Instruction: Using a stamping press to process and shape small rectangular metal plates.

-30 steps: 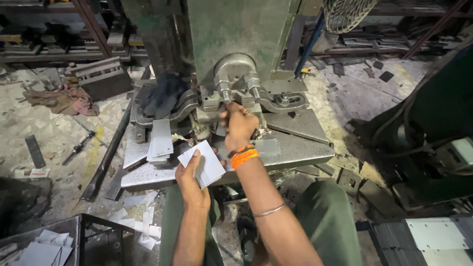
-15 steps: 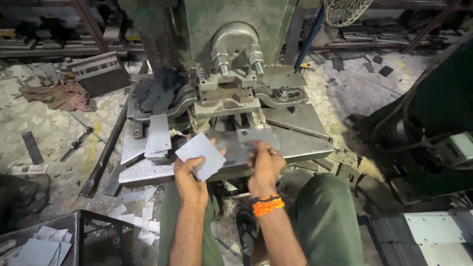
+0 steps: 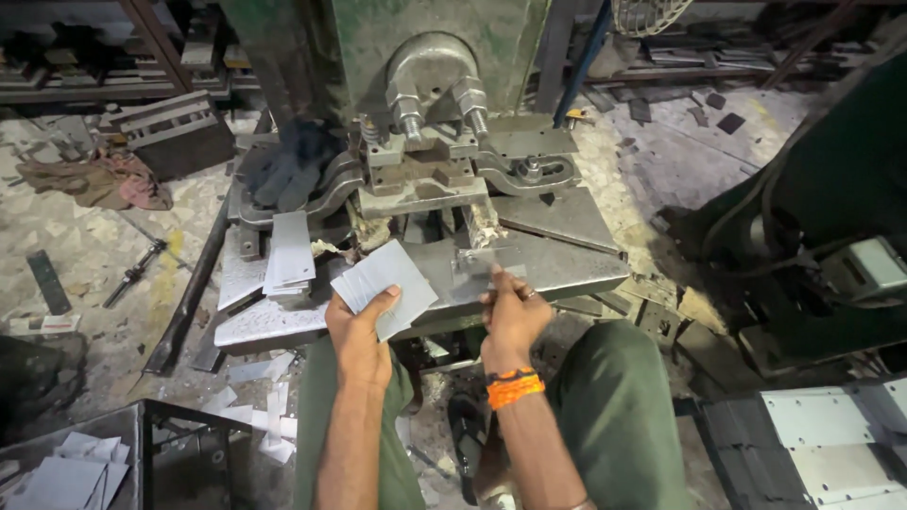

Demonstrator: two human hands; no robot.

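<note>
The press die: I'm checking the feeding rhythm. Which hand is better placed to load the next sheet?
Probably the right hand: it already pinches a single metal piece just before the die, while the left hand holds the stack of blanks.

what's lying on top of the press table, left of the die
A small stack of flat grey metal blanks lies on the steel press table, beside the left hand, which holds more blanks. Whatever is beneath the stack is covered.

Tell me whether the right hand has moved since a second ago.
Yes. The right hand has pulled back from under the press head toward the person, to the table's near edge.
</note>
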